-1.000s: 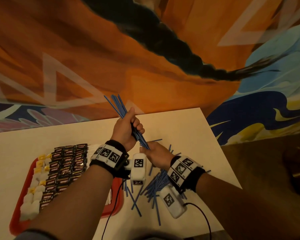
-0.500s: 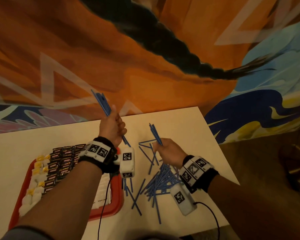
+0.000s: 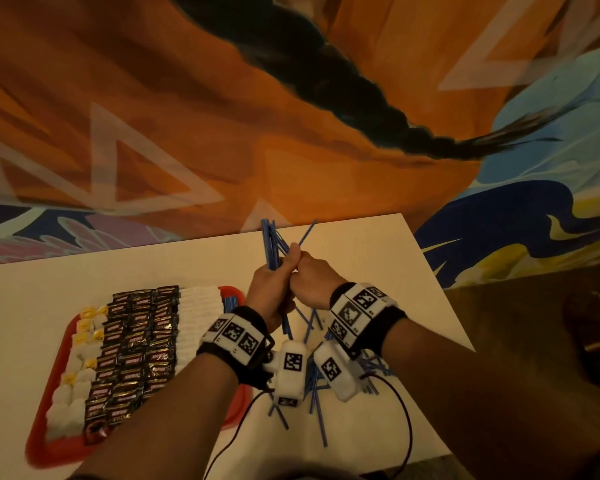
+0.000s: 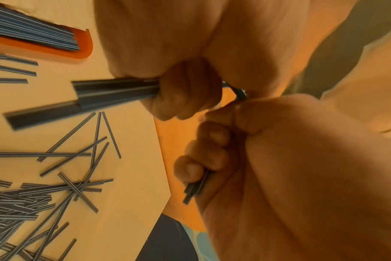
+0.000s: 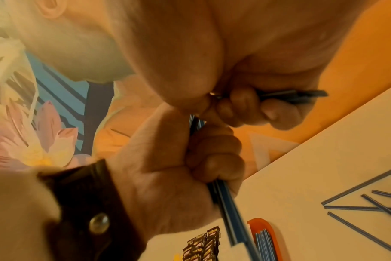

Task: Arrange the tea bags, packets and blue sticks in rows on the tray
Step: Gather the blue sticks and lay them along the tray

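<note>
1. Blue sticks, thin flat plastic strips, stand as a bundle [image 3: 270,245] in our left hand [image 3: 270,292], whose fingers curl round the middle of it above the white table [image 3: 360,258].
2. Our right hand [image 3: 314,282] presses knuckle to knuckle against the left one, and its curled fingers pinch a few more blue sticks [image 5: 301,93]; one of them pokes up past the thumbs.
3. From the left wrist view, the lower ends of the left-hand bundle [image 4: 83,98] stick out below the fist, while the right hand's few sticks [image 4: 195,189] show under its fingertips.
4. Below and just behind the joined hands, a loose heap of blue sticks [image 3: 317,386] lies crisscrossed on the table, partly hidden by our wrist cameras.
5. Left of the grip sits the red plastic tray [image 3: 234,292] with rounded corners, resting flat on the table.
6. On the tray, nearest the grip, a row of blue sticks [image 3: 230,303] lies along the right edge.
7. Next come white paper packets [image 3: 198,306] in a column, then dark foil packets [image 3: 135,344] in several rows.
8. Farthest from the grip, white tea bags with yellow tags [image 3: 84,344] line the tray's left side.
</note>
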The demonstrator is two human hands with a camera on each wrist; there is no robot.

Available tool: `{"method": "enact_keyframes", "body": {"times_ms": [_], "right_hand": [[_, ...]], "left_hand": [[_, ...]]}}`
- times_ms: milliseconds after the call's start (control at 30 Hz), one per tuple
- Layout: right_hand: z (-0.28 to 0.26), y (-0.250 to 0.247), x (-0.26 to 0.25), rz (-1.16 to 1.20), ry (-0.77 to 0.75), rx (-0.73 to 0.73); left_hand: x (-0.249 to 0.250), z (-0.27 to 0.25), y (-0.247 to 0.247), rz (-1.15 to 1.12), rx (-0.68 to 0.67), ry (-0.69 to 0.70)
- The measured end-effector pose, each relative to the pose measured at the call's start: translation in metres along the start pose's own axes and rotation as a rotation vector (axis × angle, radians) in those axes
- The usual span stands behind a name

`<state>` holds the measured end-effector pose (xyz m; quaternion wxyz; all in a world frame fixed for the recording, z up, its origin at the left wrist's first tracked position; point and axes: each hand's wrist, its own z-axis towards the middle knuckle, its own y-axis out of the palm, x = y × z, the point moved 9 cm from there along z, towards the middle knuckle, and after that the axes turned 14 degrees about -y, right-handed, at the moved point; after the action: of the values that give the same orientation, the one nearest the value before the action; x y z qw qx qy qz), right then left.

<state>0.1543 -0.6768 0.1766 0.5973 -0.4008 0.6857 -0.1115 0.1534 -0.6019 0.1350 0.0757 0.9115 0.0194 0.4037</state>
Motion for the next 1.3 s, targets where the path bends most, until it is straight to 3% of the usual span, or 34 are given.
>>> {"method": "enact_keyframes", "body": {"times_ms": [333, 533, 733, 800, 867, 933, 1300], "right_hand": [[-0.003, 0.007, -0.004, 0.118, -0.074, -0.013], [-0.003, 0.014, 0.010, 0.309, -0.050, -0.099], [-0.006, 0.003, 0.013, 0.336, -0.046, -0.195], [0.003, -0.014, 0.012, 0.298, -0.059, -0.079], [0.014, -0.038, 0.010, 0.318, -0.076, 0.163], [0.022, -0.049, 0.002, 0.358, -0.090, 0.305], [0.034, -0.045, -0.003, 0.612, -0.143, 0.455]], "left_hand": [[0.011, 0.007, -0.012, -0.075, 0.116, 0.060], [0.013, 0.005, -0.016, 0.000, 0.165, 0.074], [0.010, 0.002, -0.020, 0.003, 0.192, 0.050], [0.009, 0.000, -0.018, 0.033, 0.176, 0.055], [0.009, -0.002, -0.014, 0.065, 0.156, 0.066], [0.008, -0.003, -0.010, 0.087, 0.145, 0.070], [0.009, -0.002, -0.014, 0.170, 0.118, 0.104]]}}
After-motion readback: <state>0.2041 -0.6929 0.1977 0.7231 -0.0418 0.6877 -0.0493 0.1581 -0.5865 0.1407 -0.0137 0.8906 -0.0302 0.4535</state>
